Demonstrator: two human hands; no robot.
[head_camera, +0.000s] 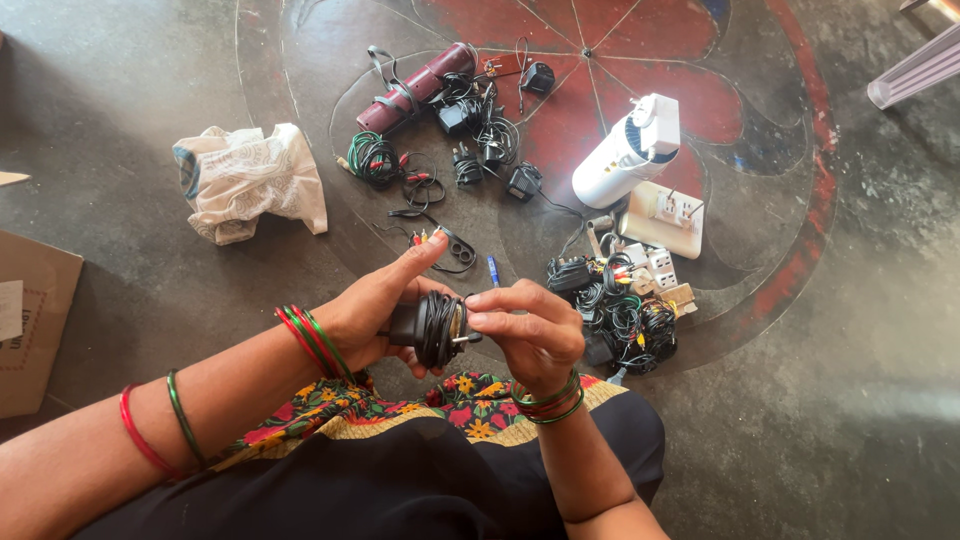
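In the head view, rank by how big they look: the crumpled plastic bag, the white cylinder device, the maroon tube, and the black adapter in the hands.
1. Crumpled plastic bag
2. White cylinder device and maroon tube: look alike, not ranked apart
3. Black adapter, smallest though nearest the camera

Grey concrete floor (150, 120), red painted flower (640, 60), daylight

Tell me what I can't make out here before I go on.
- Adapter, head view: body mostly hidden by the left hand and the wound cord.
- Cord's end: covered by the right hand fingertips.
- Cardboard box: cut off by the left edge.
- Cable pile: tangled, single items too small to tell.
- Pale bar: cut off at the top right corner.
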